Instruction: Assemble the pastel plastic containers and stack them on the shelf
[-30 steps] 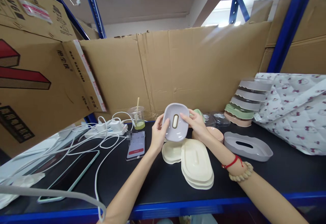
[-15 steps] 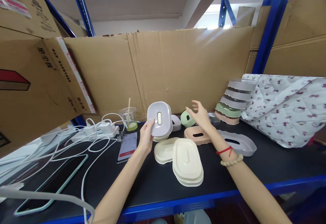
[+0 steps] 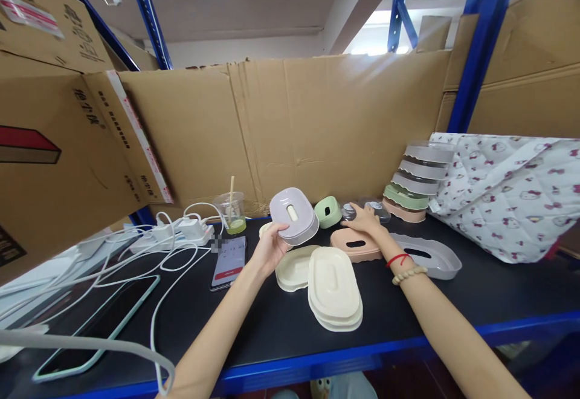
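My left hand (image 3: 270,248) grips a rounded lavender plastic cover (image 3: 301,208) by its near left edge, thumb on top. A cream oblong piece (image 3: 291,213) shows in the slot of that cover. My right hand (image 3: 362,220) is at the back of the table, thumb and fingers around a small clear plastic piece (image 3: 348,210). Another clear piece (image 3: 377,208) lies just behind that hand. Between the hands sits a green slotted cover (image 3: 328,211). A peach slotted cover (image 3: 351,243) lies below my right hand. In front are stacked cream lids (image 3: 334,284) and another cream lid (image 3: 294,268).
A grey translucent slotted cover (image 3: 435,260) lies right of my right forearm. Behind it rises a stack of covers (image 3: 410,182) beside a patterned bag (image 3: 507,199). Leftward are a phone (image 3: 229,260), a cup with a straw (image 3: 234,214) and tangled white cables (image 3: 172,236). Cardboard (image 3: 317,133) walls the back.
My right hand has come down and right onto the clear plastic piece. My left hand has shifted slightly right and tilted the lavender cover, which now hides the lavender piece behind it.
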Action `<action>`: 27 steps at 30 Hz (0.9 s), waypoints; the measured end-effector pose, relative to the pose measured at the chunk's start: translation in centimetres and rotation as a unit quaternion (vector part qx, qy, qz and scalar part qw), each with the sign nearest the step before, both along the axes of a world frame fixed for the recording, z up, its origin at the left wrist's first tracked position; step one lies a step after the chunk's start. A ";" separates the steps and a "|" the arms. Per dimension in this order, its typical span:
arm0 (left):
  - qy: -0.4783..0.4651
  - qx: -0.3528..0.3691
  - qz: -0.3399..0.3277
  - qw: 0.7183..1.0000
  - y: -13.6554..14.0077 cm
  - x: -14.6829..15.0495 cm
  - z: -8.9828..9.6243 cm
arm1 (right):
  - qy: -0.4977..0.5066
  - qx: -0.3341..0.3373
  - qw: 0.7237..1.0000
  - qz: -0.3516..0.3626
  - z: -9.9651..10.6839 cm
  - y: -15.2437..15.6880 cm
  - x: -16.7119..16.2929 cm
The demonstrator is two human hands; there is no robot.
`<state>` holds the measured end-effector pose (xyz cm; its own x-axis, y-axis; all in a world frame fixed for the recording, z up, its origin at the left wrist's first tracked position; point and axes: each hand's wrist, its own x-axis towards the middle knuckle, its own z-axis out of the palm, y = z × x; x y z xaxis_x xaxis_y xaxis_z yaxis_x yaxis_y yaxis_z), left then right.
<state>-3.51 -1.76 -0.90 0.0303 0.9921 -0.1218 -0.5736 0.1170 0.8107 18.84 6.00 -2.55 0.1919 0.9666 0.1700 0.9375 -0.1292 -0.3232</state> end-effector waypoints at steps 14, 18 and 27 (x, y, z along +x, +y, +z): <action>-0.071 -0.016 -0.040 0.997 -0.3 0.4 0.7 | 0.170 0.306 0.934 0.072 2.0 -1.1 -2.4; -0.075 -0.002 -0.057 0.996 -0.4 0.7 0.5 | 0.254 0.280 0.872 0.310 1.9 -2.2 -4.8; -0.094 0.039 -0.085 0.991 -0.7 0.8 0.3 | 0.314 0.190 0.856 0.364 1.7 -4.2 -6.9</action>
